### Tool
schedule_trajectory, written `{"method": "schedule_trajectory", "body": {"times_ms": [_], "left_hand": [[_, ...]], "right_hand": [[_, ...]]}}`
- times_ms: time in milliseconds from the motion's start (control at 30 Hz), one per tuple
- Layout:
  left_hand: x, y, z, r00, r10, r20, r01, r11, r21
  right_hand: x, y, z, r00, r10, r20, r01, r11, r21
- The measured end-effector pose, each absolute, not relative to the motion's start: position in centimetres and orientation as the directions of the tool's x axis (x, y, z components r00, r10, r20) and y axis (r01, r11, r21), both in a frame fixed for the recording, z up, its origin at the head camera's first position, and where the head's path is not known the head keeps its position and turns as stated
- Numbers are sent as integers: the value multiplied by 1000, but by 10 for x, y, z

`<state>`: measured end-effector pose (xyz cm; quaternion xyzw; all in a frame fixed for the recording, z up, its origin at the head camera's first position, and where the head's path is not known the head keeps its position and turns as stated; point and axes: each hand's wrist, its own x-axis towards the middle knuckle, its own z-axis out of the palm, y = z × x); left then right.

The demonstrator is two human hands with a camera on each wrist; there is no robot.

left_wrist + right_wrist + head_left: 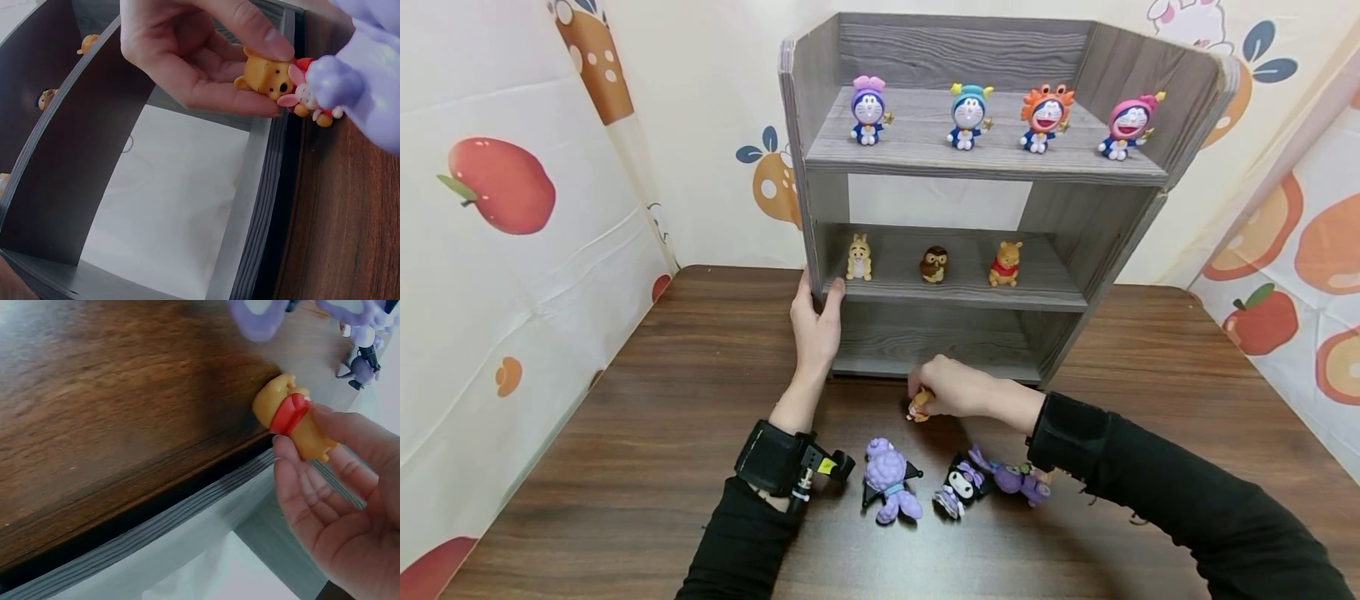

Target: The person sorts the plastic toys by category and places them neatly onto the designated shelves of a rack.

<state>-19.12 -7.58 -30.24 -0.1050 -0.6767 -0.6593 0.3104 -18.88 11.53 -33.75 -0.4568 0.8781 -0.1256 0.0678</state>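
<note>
In the head view, your left grip (pixel 817 321) clasps the side of the grey shelf (pixel 925 169). Your right grip (pixel 953 387) pinches a yellow bear figurine (pixel 920 407) just in front of the bottom tier. Above and behind that grip, the middle tier holds a rabbit (pixel 859 258), an owl (pixel 933 265) and a red-shirted bear (pixel 1004 264); the top tier holds four hatted figurines (pixel 867 112). Nearer you, a curly purple figurine (pixel 889 479) and a black-hooded figurine (pixel 962 486) lie on the desk (pixel 700 367).

The left wrist view shows the pinched bear's face, a pink-eared figure (pixel 306 95) against its front.

In the right wrist view, its red-shirted back shows at your thumb and fingertips, near the shelf's edge.
</note>
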Motion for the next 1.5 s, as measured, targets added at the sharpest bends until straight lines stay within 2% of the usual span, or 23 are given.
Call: {"method": "schedule_trajectory", "body": {"times_ms": [200, 433, 567, 767, 867, 1233, 1500], "left_hand": [[-192, -76, -301, -787, -264, 558, 551, 105, 828], [-191, -76, -302, -792, -272, 547, 540, 106, 835], [-191, -76, -302, -791, -267, 550, 545, 100, 833], [-193, -76, -303, -794, -260, 550, 547, 90, 832], [-194, -76, -304, -798, -258, 545, 544, 85, 835], [-192, -76, -304, -803, -248, 543, 540, 83, 837], [-192, -77, -304, -801, -250, 544, 541, 84, 837]], "right_hand": [[-192, 121, -338, -459, -888, -22, -845, 444, -298], [-193, 123, -337, -415, -907, -70, -855, 415, -311], [-191, 124, -337, -441, -893, -84, -837, 444, -320], [-186, 123, -335, -592, -803, -68, -754, 581, -307], [-185, 122, -336, -632, -774, -46, -729, 613, -304], [-185, 123, -341, -571, -821, 5, -786, 545, -290], [-183, 127, -329, -540, -841, 23, -813, 514, -274]]}}
